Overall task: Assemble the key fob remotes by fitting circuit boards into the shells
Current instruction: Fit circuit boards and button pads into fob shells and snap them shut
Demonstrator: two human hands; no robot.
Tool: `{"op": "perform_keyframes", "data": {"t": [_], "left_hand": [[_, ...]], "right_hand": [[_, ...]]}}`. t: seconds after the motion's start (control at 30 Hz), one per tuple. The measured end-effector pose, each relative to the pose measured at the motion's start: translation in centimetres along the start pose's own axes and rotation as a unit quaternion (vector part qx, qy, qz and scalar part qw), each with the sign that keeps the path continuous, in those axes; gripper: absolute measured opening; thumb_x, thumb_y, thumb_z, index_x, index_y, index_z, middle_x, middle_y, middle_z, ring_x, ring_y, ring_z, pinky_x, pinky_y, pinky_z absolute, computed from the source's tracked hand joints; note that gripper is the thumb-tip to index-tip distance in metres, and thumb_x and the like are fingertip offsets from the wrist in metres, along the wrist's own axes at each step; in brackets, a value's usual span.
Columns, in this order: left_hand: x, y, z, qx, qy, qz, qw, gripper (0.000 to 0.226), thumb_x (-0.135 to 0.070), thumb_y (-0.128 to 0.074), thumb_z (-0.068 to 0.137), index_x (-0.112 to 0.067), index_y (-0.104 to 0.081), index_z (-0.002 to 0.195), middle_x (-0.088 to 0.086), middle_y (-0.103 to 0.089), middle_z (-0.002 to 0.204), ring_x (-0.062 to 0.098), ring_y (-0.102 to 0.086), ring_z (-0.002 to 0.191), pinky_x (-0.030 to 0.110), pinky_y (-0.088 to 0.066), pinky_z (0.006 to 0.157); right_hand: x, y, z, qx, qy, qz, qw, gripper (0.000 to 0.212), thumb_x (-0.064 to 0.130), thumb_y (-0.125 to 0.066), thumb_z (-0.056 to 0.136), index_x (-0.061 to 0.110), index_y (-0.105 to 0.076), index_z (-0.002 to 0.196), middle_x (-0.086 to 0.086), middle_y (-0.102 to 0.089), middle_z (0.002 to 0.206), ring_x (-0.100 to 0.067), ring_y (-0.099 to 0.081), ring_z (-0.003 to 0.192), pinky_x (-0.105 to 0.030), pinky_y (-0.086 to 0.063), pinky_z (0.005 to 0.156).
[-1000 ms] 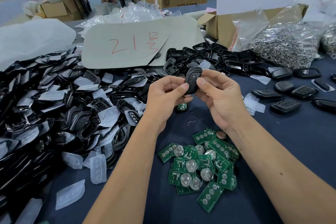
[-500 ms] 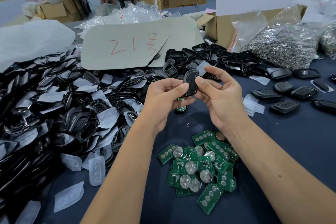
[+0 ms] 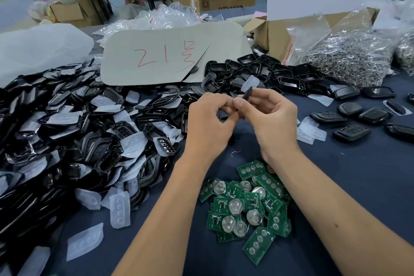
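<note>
Both hands meet above the dark blue table around one black key fob shell, seen edge-on and mostly hidden by fingers. My left hand curls its fingers around the shell's near end. My right hand pinches it between thumb and fingers. A heap of green circuit boards with round silver battery clips lies just below my wrists. A large pile of black shell halves and clear rubber button pads fills the left side.
Several closed black fobs lie at the right. More open shells sit behind my hands. A grey card with red writing, a cardboard box and a bag of metal rings stand at the back.
The fob shell has turned from showing its face to lying edge-on between my fingers. Both hands have closed in tighter around it and dropped slightly.
</note>
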State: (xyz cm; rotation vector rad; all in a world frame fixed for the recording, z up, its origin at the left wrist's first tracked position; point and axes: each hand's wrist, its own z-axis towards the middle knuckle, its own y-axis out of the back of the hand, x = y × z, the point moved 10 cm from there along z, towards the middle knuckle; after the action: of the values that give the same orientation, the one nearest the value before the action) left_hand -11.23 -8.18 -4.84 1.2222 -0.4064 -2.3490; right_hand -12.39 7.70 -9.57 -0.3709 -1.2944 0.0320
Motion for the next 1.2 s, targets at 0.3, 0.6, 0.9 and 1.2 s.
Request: {"op": "perform_keyframes", "data": {"t": [0.3,0.6,0.9,1.2], "left_hand": [[4.3,1.2,-0.2,-0.013,0.16,-0.031,0.987,0.033,-0.045,-0.055,0.098,-0.018,-0.073,0.091,0.0,-0.069,0.081,0.013,-0.062,0.077,0.038,-0.051,0.073],[4.3,-1.8,-0.5,0.178,0.142,0.172,0.958,0.01,-0.031,-0.072,0.091,-0.026,-0.068,0.099,-0.006,-0.068,0.091,0.017,-0.062,0.084,0.031,-0.041,0.067],[6.8,0.2,-0.9,0.031,0.27,-0.059,0.96,0.02,-0.026,-0.066,0.101,-0.012,-0.057,0.09,0.007,-0.065,0.079,0.02,-0.065,0.055,0.033,-0.056,0.054],[7.9,-1.1,-2.4,0.009,0.392,-0.343,0.854,0.014,-0.005,-0.067,0.098,-0.007,-0.059,0.086,0.009,-0.06,0.076,0.021,-0.069,0.056,0.019,-0.055,0.051]], "right_hand": [[-1.4,-0.9,-0.2,0.019,-0.103,0.131,0.986,0.032,0.014,-0.077,0.088,-0.001,-0.069,0.116,-0.02,-0.077,0.098,-0.034,-0.076,0.092,-0.042,-0.063,0.083],[-2.0,-2.4,-0.7,0.103,-0.163,0.133,0.972,0.018,0.011,-0.061,0.099,0.002,-0.068,0.114,-0.016,-0.075,0.102,-0.026,-0.072,0.088,-0.04,-0.062,0.08],[-1.6,-2.3,-0.5,0.117,-0.163,0.208,0.957,0.034,0.013,-0.068,0.084,0.004,-0.069,0.117,-0.012,-0.074,0.101,-0.023,-0.072,0.094,-0.03,-0.06,0.082],[-1.9,-2.5,-0.6,0.109,-0.157,0.181,0.965,0.042,0.011,-0.07,0.082,0.002,-0.068,0.122,-0.017,-0.073,0.106,-0.024,-0.071,0.095,-0.032,-0.061,0.086]]}}
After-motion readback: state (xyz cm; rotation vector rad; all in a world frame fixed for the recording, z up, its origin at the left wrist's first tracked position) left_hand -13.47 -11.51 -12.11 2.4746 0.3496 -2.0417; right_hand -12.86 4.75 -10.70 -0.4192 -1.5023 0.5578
